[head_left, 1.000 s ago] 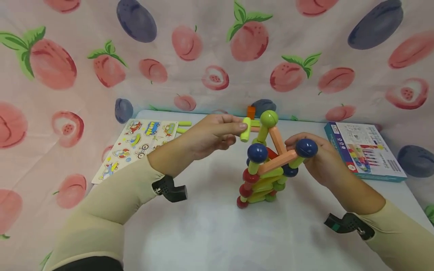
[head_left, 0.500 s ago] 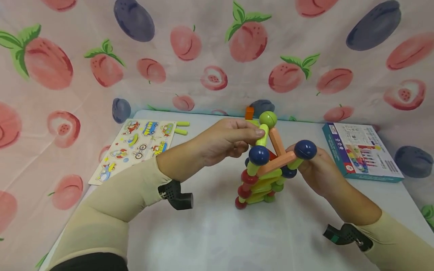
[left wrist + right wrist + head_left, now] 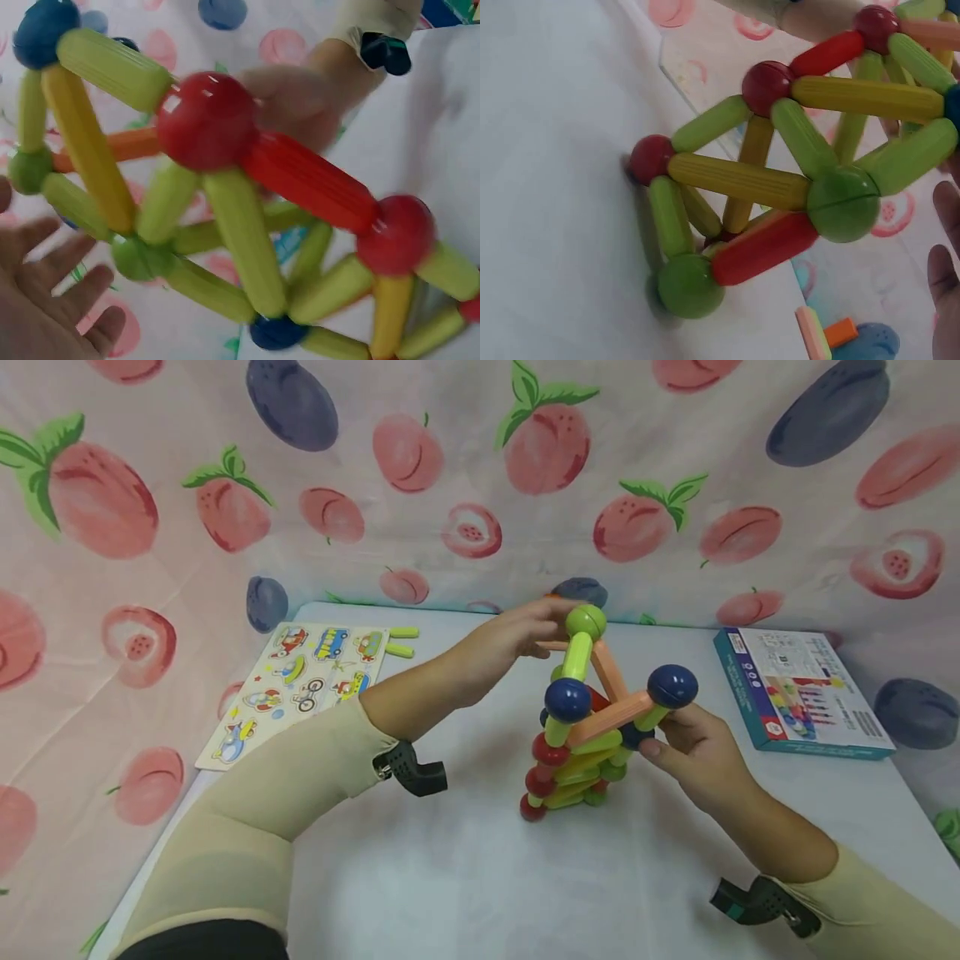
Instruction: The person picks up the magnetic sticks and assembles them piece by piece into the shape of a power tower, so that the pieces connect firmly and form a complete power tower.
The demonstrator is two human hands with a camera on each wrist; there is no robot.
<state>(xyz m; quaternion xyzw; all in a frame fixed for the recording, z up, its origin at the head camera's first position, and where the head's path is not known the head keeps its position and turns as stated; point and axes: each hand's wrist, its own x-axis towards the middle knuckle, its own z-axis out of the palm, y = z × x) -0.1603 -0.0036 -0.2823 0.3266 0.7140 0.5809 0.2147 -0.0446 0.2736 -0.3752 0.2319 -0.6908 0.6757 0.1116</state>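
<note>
A tower of magnetic building sticks and balls [image 3: 626,714] stands on the table in the head view, with red, green and navy balls. At its top, a yellow-green stick [image 3: 577,656] spans from a green ball [image 3: 586,622] to a navy ball [image 3: 567,701]. My left hand [image 3: 517,643] reaches past the tower's upper left, its fingertips partly hidden behind the green ball. In the left wrist view its fingers [image 3: 75,285] are spread and hold nothing. My right hand [image 3: 701,747] is at the tower's right side, thumb by a lower navy ball; its fingers [image 3: 943,259] look extended.
A picture board [image 3: 292,689] lies at the left, with two yellow-green sticks [image 3: 402,642] at its edge. A teal-edged box [image 3: 813,693] lies at the right. Behind the tower, an orange block [image 3: 841,331] and sticks show in the right wrist view.
My left hand brought a yellow-green stick to the tower's top, let go of it between the green and navy balls, and moved farther back. My right hand shifted slightly down, its thumb now visible.
</note>
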